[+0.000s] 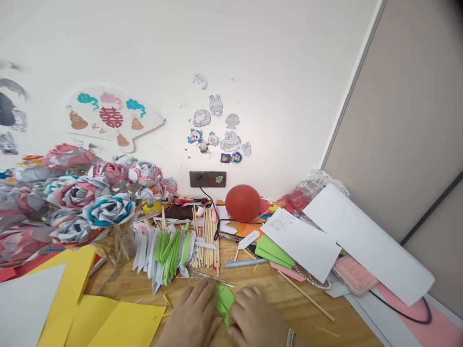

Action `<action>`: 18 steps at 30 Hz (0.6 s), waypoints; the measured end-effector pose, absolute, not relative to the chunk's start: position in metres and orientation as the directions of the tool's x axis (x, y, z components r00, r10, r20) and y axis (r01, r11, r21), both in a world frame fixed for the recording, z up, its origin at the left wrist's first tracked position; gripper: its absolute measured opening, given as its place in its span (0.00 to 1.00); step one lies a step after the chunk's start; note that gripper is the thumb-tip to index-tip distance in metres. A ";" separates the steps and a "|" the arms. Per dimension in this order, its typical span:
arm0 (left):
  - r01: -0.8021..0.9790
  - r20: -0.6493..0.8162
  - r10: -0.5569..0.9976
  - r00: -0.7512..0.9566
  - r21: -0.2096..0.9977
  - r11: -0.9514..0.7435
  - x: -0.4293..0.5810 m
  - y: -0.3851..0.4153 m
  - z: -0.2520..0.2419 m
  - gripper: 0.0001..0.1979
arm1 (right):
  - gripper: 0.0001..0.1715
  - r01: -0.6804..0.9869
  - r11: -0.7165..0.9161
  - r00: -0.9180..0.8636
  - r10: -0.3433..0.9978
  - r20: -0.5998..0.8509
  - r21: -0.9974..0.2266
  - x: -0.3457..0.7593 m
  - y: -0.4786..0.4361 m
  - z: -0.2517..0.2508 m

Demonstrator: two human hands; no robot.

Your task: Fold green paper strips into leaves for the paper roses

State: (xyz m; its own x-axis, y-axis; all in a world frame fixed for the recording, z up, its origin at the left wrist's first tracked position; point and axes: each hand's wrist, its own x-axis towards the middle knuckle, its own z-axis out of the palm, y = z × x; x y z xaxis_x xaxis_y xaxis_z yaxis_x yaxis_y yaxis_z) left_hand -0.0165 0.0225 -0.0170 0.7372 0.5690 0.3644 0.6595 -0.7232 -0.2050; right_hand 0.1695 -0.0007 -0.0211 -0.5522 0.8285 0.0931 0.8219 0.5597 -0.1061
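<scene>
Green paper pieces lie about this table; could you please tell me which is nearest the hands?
The small folded green paper between the left hand and right hand; the folded green strips and flat green paper stack lie farther off, untouched.

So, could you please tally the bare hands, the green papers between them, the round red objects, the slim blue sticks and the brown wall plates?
Bare hands: 2, the left hand and the right hand
Green paper between them: 1
Round red object: 1
Slim blue stick: 1
Brown wall plates: 2
Total: 7
</scene>
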 end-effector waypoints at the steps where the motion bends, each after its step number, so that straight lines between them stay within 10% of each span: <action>1: 0.663 0.359 0.579 0.732 -0.180 -0.727 -0.016 0.022 -0.016 0.14 | 0.09 0.808 0.585 -0.581 0.811 0.065 -0.071 0.166 -0.001 -0.025; 6: 0.763 0.332 0.721 0.609 0.003 -0.646 -0.016 0.022 -0.023 0.17 | 0.08 0.702 0.712 -0.710 0.702 0.061 -0.017 0.159 0.002 -0.038; 13: 0.683 0.316 0.733 0.602 0.271 -0.678 -0.021 0.024 -0.034 0.47 | 0.11 0.596 0.756 -0.658 0.653 0.375 -0.270 0.184 0.002 -0.017; 18: 0.672 0.493 0.715 0.495 0.304 -0.675 -0.026 0.030 -0.032 0.32 | 0.14 0.710 0.686 -0.643 0.724 0.248 -0.161 0.199 0.003 -0.007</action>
